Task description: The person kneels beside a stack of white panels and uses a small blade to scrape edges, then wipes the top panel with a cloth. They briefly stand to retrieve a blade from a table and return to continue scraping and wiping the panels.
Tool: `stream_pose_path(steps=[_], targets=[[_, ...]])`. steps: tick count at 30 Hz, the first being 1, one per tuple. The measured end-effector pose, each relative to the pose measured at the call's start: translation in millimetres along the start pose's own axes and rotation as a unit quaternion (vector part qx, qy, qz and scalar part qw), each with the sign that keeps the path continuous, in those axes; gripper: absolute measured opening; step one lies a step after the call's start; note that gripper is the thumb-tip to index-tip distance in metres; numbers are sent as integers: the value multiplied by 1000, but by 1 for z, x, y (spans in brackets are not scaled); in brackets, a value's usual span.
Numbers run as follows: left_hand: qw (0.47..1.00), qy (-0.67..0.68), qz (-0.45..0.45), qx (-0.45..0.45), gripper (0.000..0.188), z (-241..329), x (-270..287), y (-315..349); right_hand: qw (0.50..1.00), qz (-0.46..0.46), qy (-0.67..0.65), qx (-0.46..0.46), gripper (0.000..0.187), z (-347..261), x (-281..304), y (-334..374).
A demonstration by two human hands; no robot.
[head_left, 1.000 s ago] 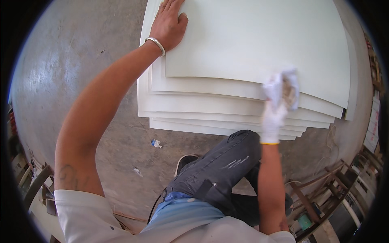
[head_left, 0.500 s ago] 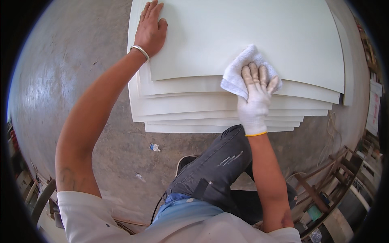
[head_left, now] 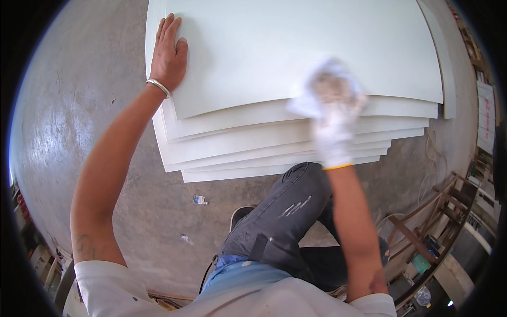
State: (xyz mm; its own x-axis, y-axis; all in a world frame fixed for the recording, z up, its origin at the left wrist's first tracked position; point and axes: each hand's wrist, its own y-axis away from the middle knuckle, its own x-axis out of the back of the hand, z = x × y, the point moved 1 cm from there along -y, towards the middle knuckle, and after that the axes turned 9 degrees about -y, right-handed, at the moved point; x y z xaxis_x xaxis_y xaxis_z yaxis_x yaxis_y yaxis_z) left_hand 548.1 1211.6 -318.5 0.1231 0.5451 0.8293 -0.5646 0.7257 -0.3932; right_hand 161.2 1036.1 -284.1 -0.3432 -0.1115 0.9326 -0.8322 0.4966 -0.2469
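Note:
A broad white panel [head_left: 296, 47] lies on top of a stack of several white panels [head_left: 232, 143], whose near edges are stepped like a fan. My left hand [head_left: 170, 55], bare and wearing a silver bangle [head_left: 158, 86], rests flat with straight fingers at the top panel's left edge. On my right hand [head_left: 336, 124] is a white knitted glove with a yellow cuff. It presses a folded white cloth [head_left: 306, 103] onto the top panel by its near edge. Motion smears both the glove and the cloth, so single fingers are hard to make out.
The stack sits low over a grey concrete floor [head_left: 142, 211]. My bent knee [head_left: 303, 182] is close to its near edge. Small scraps of litter [head_left: 200, 199] lie on the floor. At the right are a wooden frame [head_left: 417, 238], a loose cord [head_left: 434, 153] and assorted clutter.
The view has turned a little, so the stack and my left hand appear shifted left. My right hand and the cloth, sharp before, are now blurred by quick motion over the panel.

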Motion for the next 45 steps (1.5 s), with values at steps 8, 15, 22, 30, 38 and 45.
stream_pose_path(steps=[8,15,22,30,38,45], targets=[[1000,-12,1,3,56,-3,1,6,998,41,22,43,67,-70,-15,-10],[1000,6,-13,-4,56,-13,-4,8,956,-53,-243,159,56,-225,-74,-32],[1000,-6,-16,-9,56,1,6,14,996,73,-41,22,64,7,-3,21],[999,-31,-4,20,56,5,-1,19,995,41,29,-85,69,37,8,27],[999,-8,-37,9,58,9,7,21,934,-58,-328,126,53,-267,-61,1],[999,-13,-32,23,59,21,10,27,723,-200,-661,10,41,-227,9,108]])
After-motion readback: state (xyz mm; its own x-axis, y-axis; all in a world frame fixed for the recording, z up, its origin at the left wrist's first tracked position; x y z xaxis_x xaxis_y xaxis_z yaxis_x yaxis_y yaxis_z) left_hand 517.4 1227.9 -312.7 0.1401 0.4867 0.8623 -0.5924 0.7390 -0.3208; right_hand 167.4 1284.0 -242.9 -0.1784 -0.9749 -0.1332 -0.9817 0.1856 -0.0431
